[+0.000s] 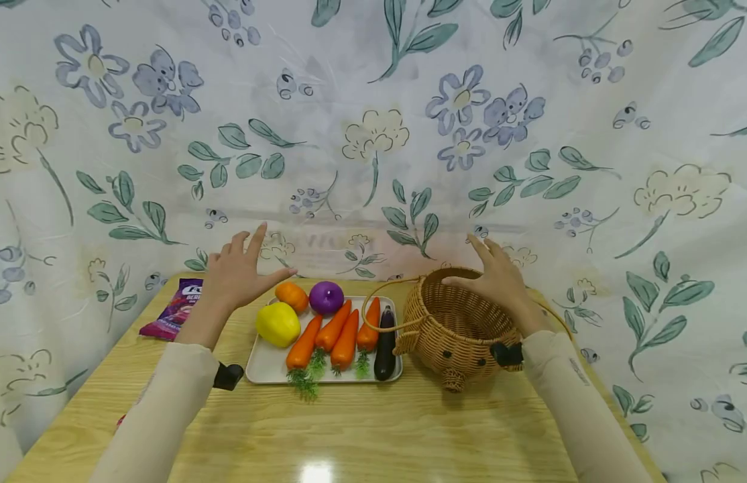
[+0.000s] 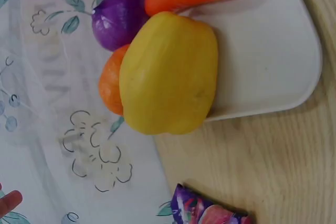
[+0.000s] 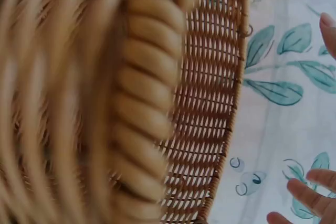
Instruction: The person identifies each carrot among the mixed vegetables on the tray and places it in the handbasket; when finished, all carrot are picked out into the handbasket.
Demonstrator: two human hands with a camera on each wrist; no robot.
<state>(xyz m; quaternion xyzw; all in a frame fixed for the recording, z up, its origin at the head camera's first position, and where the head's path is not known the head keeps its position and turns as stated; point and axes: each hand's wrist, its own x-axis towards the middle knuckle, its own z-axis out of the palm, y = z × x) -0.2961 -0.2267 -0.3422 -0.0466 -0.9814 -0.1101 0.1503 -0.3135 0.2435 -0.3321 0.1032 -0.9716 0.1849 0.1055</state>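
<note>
My left hand (image 1: 235, 272) is raised with fingers spread, up and left of a white tray (image 1: 267, 377), holding nothing. The tray bears a lumpy yellow fruit (image 1: 278, 325), a small orange fruit (image 1: 292, 296), a purple onion (image 1: 326, 298), several carrots (image 1: 346, 343) with green tops and a dark eggplant (image 1: 385, 349). The yellow fruit looms large in the left wrist view. My right hand (image 1: 500, 285), empty with fingers apart, hovers over a wicker basket (image 1: 436, 352) with an animal face. Basket weave, partly blurred, fills much of the right wrist view.
A purple snack bag (image 1: 171, 312) lies on the wooden table (image 1: 325, 429) at the left, partly behind my left forearm. The basket's looped handle (image 1: 364, 312) leans over the tray's right end. A floral cloth (image 1: 373, 181) hangs behind the table.
</note>
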